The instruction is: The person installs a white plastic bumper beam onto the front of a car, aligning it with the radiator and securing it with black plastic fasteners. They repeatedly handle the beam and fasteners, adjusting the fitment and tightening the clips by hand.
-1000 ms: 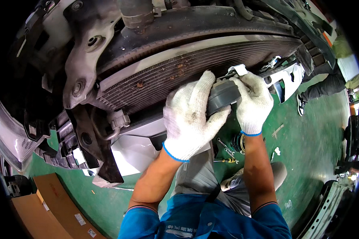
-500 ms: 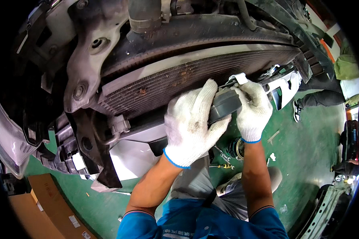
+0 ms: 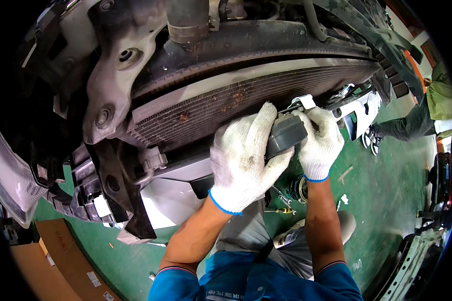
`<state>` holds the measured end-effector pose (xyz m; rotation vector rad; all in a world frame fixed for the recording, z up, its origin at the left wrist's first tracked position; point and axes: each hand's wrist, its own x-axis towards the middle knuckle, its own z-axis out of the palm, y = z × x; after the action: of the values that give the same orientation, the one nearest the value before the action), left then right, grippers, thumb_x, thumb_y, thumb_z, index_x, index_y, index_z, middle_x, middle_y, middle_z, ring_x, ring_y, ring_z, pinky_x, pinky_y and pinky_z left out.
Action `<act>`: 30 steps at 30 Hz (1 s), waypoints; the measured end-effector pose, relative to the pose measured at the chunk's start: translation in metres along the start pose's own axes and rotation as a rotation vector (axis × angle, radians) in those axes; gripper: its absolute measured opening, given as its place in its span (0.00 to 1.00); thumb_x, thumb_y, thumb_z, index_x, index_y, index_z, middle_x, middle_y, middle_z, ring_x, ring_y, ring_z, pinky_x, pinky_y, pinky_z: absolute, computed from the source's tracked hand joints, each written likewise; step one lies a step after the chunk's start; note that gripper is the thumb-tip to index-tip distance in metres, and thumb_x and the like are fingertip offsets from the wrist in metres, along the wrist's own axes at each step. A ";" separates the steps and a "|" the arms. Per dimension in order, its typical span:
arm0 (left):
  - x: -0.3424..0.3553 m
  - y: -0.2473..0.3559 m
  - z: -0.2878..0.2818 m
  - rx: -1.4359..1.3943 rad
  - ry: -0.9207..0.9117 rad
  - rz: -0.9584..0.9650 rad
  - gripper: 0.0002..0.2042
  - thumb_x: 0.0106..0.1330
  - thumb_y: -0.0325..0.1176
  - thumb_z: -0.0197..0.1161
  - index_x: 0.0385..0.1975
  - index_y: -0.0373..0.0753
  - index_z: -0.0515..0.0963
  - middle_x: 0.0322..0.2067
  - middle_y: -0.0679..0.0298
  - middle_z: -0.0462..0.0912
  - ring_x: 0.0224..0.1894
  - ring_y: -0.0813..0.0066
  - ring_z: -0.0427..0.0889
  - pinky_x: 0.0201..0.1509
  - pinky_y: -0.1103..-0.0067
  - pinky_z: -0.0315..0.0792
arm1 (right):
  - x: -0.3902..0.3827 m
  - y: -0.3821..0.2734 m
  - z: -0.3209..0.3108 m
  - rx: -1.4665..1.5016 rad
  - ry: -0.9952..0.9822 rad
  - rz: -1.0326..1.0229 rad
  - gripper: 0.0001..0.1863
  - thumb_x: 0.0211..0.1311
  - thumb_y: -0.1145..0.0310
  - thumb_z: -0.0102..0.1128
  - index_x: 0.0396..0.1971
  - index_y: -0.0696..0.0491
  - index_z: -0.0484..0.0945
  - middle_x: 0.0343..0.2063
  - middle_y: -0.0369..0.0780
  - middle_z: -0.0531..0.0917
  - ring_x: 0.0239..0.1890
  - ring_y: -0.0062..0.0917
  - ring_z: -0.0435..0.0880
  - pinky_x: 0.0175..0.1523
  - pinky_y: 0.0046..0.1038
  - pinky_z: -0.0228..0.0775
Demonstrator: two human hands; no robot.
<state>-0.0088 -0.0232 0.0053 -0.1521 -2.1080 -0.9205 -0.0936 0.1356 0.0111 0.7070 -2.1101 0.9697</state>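
My left hand (image 3: pixel 242 158), in a white knit glove with a blue cuff, is closed around a dark grey rounded housing (image 3: pixel 287 135) that looks like a car horn. Thumb below and fingers above, it grips the left side. My right hand (image 3: pixel 322 143), gloved alike, is closed at the right end, its fingers bent beside a shiny metal bracket (image 3: pixel 304 102). Those fingertips are partly hidden, so their exact hold is unclear. Both hands are in front of the finned radiator (image 3: pixel 211 108) of a car with its front end stripped.
A pale metal support (image 3: pixel 116 75) and a headlight (image 3: pixel 15 175) are on the left. White body panels (image 3: pixel 171 198) lie below the radiator. On the green floor are a wrench (image 3: pixel 281 197), a yellow screwdriver (image 3: pixel 285 210) and a cardboard box (image 3: pixel 65 261). Another person (image 3: pixel 412 120) stands at right.
Both hands and the dark housing have shifted very slightly right in the picture, as has the whole car. The grip looks the same. The other person's legs have moved.
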 end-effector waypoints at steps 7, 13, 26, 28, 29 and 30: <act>0.002 0.003 -0.002 -0.021 -0.017 -0.017 0.37 0.51 0.41 0.80 0.61 0.33 0.77 0.45 0.50 0.86 0.44 0.50 0.86 0.50 0.60 0.80 | -0.001 -0.002 0.004 0.188 0.066 0.149 0.12 0.54 0.79 0.77 0.37 0.60 0.84 0.35 0.43 0.87 0.33 0.26 0.87 0.41 0.27 0.81; 0.000 0.002 -0.003 -0.008 -0.045 -0.045 0.37 0.51 0.42 0.80 0.62 0.34 0.77 0.44 0.50 0.86 0.43 0.50 0.87 0.50 0.61 0.80 | -0.002 -0.003 0.004 0.183 0.063 0.088 0.13 0.53 0.82 0.77 0.39 0.61 0.84 0.35 0.45 0.88 0.34 0.29 0.88 0.41 0.27 0.81; 0.002 0.001 -0.002 0.003 -0.028 -0.020 0.37 0.51 0.42 0.80 0.62 0.34 0.77 0.46 0.50 0.86 0.45 0.51 0.86 0.51 0.61 0.80 | 0.002 -0.004 0.007 0.034 0.080 -0.034 0.13 0.51 0.80 0.77 0.37 0.59 0.84 0.35 0.44 0.87 0.34 0.34 0.88 0.40 0.31 0.80; 0.000 0.000 -0.004 0.020 -0.014 -0.010 0.37 0.51 0.42 0.80 0.62 0.34 0.77 0.46 0.50 0.86 0.45 0.51 0.86 0.51 0.61 0.80 | 0.001 -0.003 0.008 0.009 0.069 -0.100 0.13 0.51 0.81 0.77 0.37 0.59 0.84 0.35 0.45 0.87 0.34 0.34 0.88 0.40 0.31 0.80; 0.001 0.001 -0.003 0.014 -0.018 -0.021 0.37 0.51 0.42 0.80 0.62 0.34 0.77 0.46 0.50 0.86 0.45 0.50 0.86 0.51 0.61 0.80 | 0.001 0.001 0.008 0.009 0.081 -0.113 0.13 0.51 0.81 0.76 0.37 0.59 0.84 0.35 0.45 0.87 0.33 0.34 0.88 0.40 0.31 0.80; 0.001 0.002 -0.003 0.008 -0.022 -0.033 0.37 0.51 0.42 0.80 0.62 0.34 0.77 0.46 0.50 0.86 0.45 0.50 0.86 0.51 0.61 0.80 | 0.000 0.004 0.008 0.010 0.093 -0.126 0.13 0.51 0.81 0.76 0.37 0.59 0.84 0.35 0.45 0.87 0.33 0.35 0.88 0.40 0.31 0.80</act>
<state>-0.0067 -0.0238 0.0090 -0.1239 -2.1399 -0.9337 -0.0994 0.1312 0.0052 0.7746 -1.9574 0.9268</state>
